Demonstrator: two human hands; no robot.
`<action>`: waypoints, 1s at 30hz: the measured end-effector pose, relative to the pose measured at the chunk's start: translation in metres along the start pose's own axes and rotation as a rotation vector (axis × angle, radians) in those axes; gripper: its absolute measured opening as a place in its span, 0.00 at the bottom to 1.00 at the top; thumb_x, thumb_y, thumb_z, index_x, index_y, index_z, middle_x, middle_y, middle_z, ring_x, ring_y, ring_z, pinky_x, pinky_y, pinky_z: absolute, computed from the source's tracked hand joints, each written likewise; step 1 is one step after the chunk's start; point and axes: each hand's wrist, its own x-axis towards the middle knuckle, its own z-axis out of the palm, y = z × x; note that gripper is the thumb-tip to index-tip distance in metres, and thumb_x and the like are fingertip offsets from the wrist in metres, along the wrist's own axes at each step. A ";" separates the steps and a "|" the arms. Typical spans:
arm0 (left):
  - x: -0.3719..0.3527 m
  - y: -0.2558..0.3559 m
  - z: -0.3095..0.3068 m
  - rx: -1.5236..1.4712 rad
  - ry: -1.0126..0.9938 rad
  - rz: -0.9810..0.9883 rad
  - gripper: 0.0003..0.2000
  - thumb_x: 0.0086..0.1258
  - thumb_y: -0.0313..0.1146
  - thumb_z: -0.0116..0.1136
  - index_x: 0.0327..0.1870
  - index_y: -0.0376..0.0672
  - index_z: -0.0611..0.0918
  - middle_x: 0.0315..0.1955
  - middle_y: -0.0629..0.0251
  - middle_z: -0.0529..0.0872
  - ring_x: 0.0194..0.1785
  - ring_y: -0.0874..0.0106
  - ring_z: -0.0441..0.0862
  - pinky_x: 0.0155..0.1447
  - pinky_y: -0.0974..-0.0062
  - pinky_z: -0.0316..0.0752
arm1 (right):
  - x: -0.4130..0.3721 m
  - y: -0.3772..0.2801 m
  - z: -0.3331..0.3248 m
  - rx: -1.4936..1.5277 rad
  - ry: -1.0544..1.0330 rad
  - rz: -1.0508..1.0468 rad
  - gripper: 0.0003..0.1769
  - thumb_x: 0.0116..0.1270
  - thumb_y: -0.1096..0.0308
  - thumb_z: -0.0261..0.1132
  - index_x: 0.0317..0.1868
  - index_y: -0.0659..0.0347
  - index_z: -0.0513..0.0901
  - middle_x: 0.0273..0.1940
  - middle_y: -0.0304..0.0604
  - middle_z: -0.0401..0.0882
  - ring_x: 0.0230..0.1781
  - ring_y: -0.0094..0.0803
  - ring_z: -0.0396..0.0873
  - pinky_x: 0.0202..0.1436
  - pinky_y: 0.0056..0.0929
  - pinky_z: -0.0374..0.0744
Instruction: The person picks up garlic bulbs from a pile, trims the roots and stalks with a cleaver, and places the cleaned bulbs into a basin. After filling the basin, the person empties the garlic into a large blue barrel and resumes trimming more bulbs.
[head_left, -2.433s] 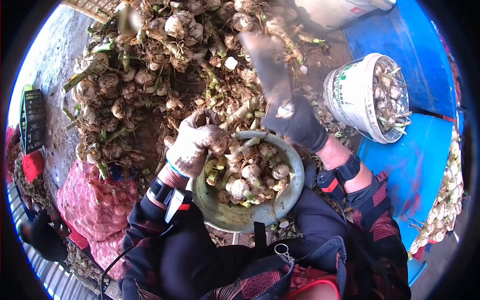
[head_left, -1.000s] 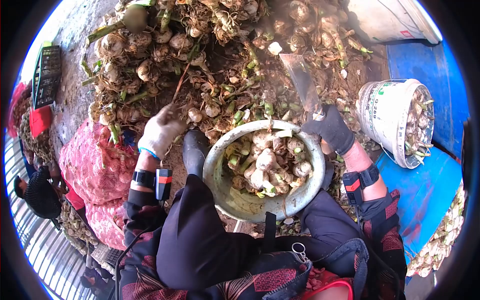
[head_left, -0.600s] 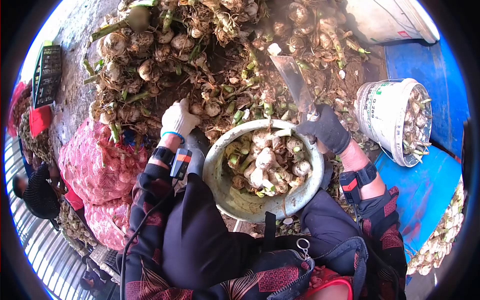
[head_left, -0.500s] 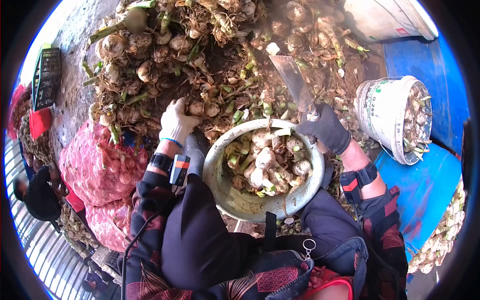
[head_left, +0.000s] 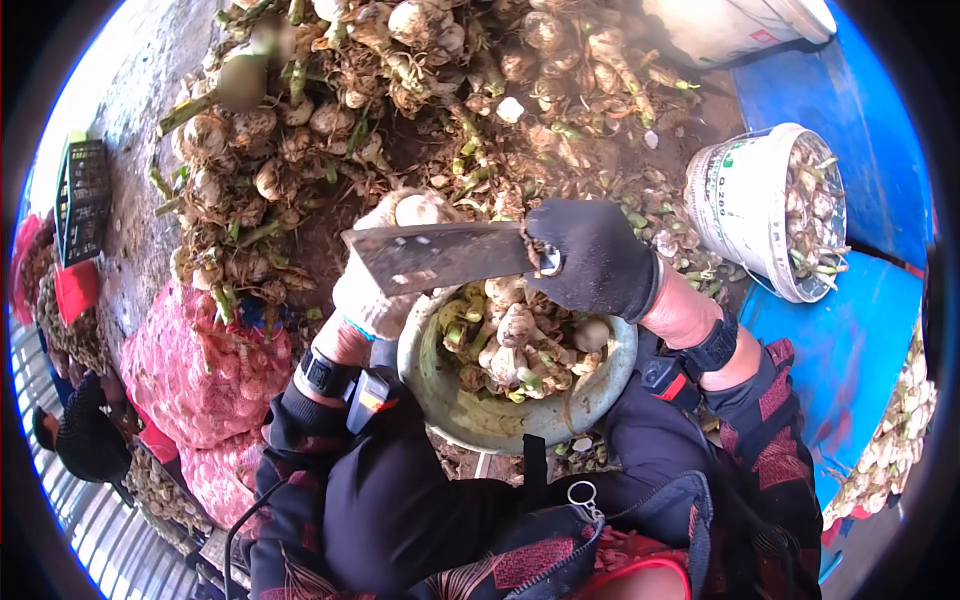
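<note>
My right hand (head_left: pixel 597 260), in a dark glove, is closed round the handle of a broad-bladed knife (head_left: pixel 450 256). The blade points left, flat across the front of my left hand (head_left: pixel 368 295). White-gloved, that hand grips a garlic bulb (head_left: pixel 422 209), whose pale top shows just above the blade; its fingers are partly hidden behind the steel. Below both hands, a round pale-green basin (head_left: pixel 585 410) between my knees holds several garlic bulbs (head_left: pixel 515 328), some with green stem stubs.
A large heap of untrimmed garlic (head_left: pixel 300 130) lies ahead and left, with scraps over the ground. Pink mesh sacks (head_left: pixel 205 360) stand at left. To the right are a white bucket (head_left: pixel 735 205) of stem pieces and a blue sheet (head_left: pixel 835 370). Another person (head_left: pixel 90 435) is at far left.
My left hand has lifted a garlic bulb from the heap's edge. My right hand has swung the knife from pointing away to lying leftward across it. The view has shifted slightly.
</note>
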 end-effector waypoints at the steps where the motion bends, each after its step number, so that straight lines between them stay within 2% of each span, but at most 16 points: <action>1: -0.001 -0.006 -0.002 0.178 -0.072 0.077 0.33 0.57 0.33 0.64 0.63 0.37 0.62 0.52 0.57 0.76 0.56 0.67 0.75 0.59 0.69 0.72 | 0.001 0.000 0.001 -0.004 0.002 0.006 0.07 0.49 0.65 0.64 0.25 0.59 0.77 0.22 0.49 0.74 0.21 0.47 0.76 0.25 0.40 0.74; 2: -0.011 -0.009 0.000 0.260 -0.038 -0.081 0.34 0.57 0.35 0.63 0.64 0.37 0.61 0.53 0.56 0.75 0.57 0.67 0.74 0.60 0.67 0.71 | 0.001 -0.001 0.002 -0.007 -0.022 -0.001 0.08 0.49 0.65 0.64 0.25 0.59 0.77 0.22 0.49 0.74 0.21 0.47 0.76 0.25 0.40 0.75; 4: -0.008 -0.023 0.005 -0.011 -0.070 0.152 0.32 0.59 0.36 0.61 0.64 0.37 0.62 0.54 0.56 0.74 0.56 0.67 0.75 0.61 0.67 0.70 | -0.001 0.001 0.001 0.068 -0.049 -0.009 0.09 0.44 0.66 0.67 0.26 0.58 0.76 0.24 0.46 0.73 0.24 0.48 0.74 0.25 0.38 0.72; 9: -0.014 -0.039 -0.008 0.033 -0.043 -0.141 0.26 0.59 0.36 0.61 0.58 0.37 0.70 0.49 0.58 0.78 0.53 0.66 0.77 0.58 0.65 0.71 | -0.007 0.012 0.006 0.089 -0.074 0.006 0.07 0.47 0.65 0.64 0.25 0.58 0.78 0.23 0.47 0.76 0.23 0.46 0.77 0.27 0.39 0.76; 11: 0.025 -0.020 -0.001 0.255 -0.725 0.448 0.18 0.54 0.31 0.65 0.47 0.38 0.78 0.41 0.61 0.82 0.47 0.67 0.79 0.53 0.67 0.72 | -0.021 0.035 0.015 0.139 -0.056 -0.021 0.07 0.46 0.66 0.64 0.25 0.58 0.78 0.22 0.48 0.76 0.22 0.45 0.77 0.27 0.38 0.76; 12: 0.005 0.019 0.034 0.037 -0.364 -0.128 0.16 0.44 0.26 0.70 0.37 0.39 0.82 0.34 0.64 0.83 0.41 0.69 0.78 0.48 0.69 0.72 | -0.032 0.053 0.022 0.075 -0.089 0.109 0.07 0.46 0.67 0.65 0.26 0.59 0.79 0.22 0.48 0.77 0.21 0.43 0.77 0.28 0.37 0.76; 13: 0.015 0.050 0.056 0.204 -0.339 -0.191 0.18 0.37 0.22 0.72 0.34 0.39 0.81 0.33 0.65 0.82 0.37 0.72 0.78 0.45 0.74 0.72 | -0.039 0.063 0.025 0.016 -0.128 0.237 0.07 0.46 0.67 0.65 0.26 0.60 0.80 0.21 0.49 0.78 0.20 0.42 0.78 0.28 0.35 0.76; 15: 0.028 0.041 0.048 0.114 -0.435 0.059 0.19 0.36 0.22 0.72 0.33 0.38 0.80 0.30 0.66 0.81 0.35 0.74 0.77 0.43 0.75 0.72 | -0.042 0.062 0.019 0.143 -0.068 0.329 0.08 0.48 0.66 0.67 0.27 0.61 0.81 0.21 0.47 0.78 0.20 0.37 0.78 0.28 0.32 0.76; 16: 0.025 0.043 0.047 0.068 -0.262 -0.306 0.18 0.38 0.21 0.72 0.33 0.38 0.79 0.29 0.67 0.80 0.34 0.76 0.77 0.41 0.77 0.73 | -0.045 0.059 0.017 0.267 0.003 0.434 0.09 0.49 0.65 0.69 0.28 0.61 0.81 0.21 0.46 0.79 0.20 0.31 0.78 0.28 0.29 0.75; 18: 0.028 0.042 0.050 -0.102 -0.176 -0.344 0.17 0.41 0.21 0.72 0.33 0.37 0.78 0.30 0.68 0.81 0.34 0.77 0.78 0.41 0.79 0.74 | -0.026 0.039 -0.005 0.413 -0.013 0.516 0.12 0.50 0.62 0.71 0.27 0.62 0.81 0.21 0.42 0.79 0.20 0.27 0.77 0.28 0.27 0.75; 20: 0.034 0.052 0.067 0.325 -0.093 -0.446 0.13 0.47 0.22 0.70 0.33 0.39 0.79 0.28 0.71 0.82 0.32 0.80 0.79 0.39 0.81 0.76 | -0.016 0.021 -0.014 0.660 -0.001 0.529 0.20 0.49 0.54 0.75 0.26 0.64 0.80 0.21 0.35 0.78 0.23 0.19 0.75 0.29 0.24 0.74; 21: 0.038 0.032 0.069 0.336 -0.119 -0.330 0.13 0.46 0.26 0.69 0.33 0.40 0.80 0.25 0.68 0.83 0.30 0.73 0.81 0.38 0.77 0.76 | -0.013 0.018 -0.017 0.556 -0.058 0.446 0.23 0.47 0.51 0.76 0.27 0.64 0.80 0.22 0.36 0.79 0.25 0.20 0.75 0.30 0.24 0.74; 23: 0.040 0.027 0.069 0.978 -0.269 -0.201 0.14 0.44 0.32 0.68 0.32 0.41 0.80 0.23 0.62 0.82 0.30 0.63 0.81 0.38 0.71 0.76 | -0.008 0.006 -0.008 0.640 -0.049 0.344 0.24 0.47 0.49 0.76 0.27 0.63 0.80 0.24 0.36 0.79 0.26 0.19 0.74 0.30 0.23 0.74; 25: 0.040 0.017 0.067 1.076 -0.242 -0.213 0.18 0.41 0.39 0.70 0.32 0.40 0.79 0.24 0.57 0.81 0.29 0.55 0.79 0.37 0.66 0.75 | -0.012 0.015 -0.001 0.387 -0.090 0.311 0.25 0.45 0.48 0.76 0.27 0.62 0.78 0.23 0.34 0.77 0.25 0.19 0.72 0.30 0.23 0.73; 27: 0.039 0.017 0.065 1.214 0.131 0.327 0.28 0.38 0.42 0.78 0.40 0.37 0.78 0.28 0.59 0.82 0.30 0.63 0.82 0.35 0.70 0.77 | -0.015 0.020 0.002 0.548 0.053 0.445 0.24 0.44 0.51 0.78 0.25 0.62 0.77 0.21 0.32 0.73 0.23 0.19 0.69 0.28 0.23 0.71; 30: 0.031 0.033 0.055 0.672 0.166 -0.117 0.20 0.57 0.44 0.66 0.38 0.35 0.77 0.23 0.65 0.78 0.28 0.75 0.78 0.31 0.77 0.75 | -0.020 0.032 0.005 0.659 0.248 0.530 0.19 0.48 0.60 0.76 0.22 0.60 0.74 0.21 0.31 0.72 0.23 0.16 0.70 0.27 0.22 0.71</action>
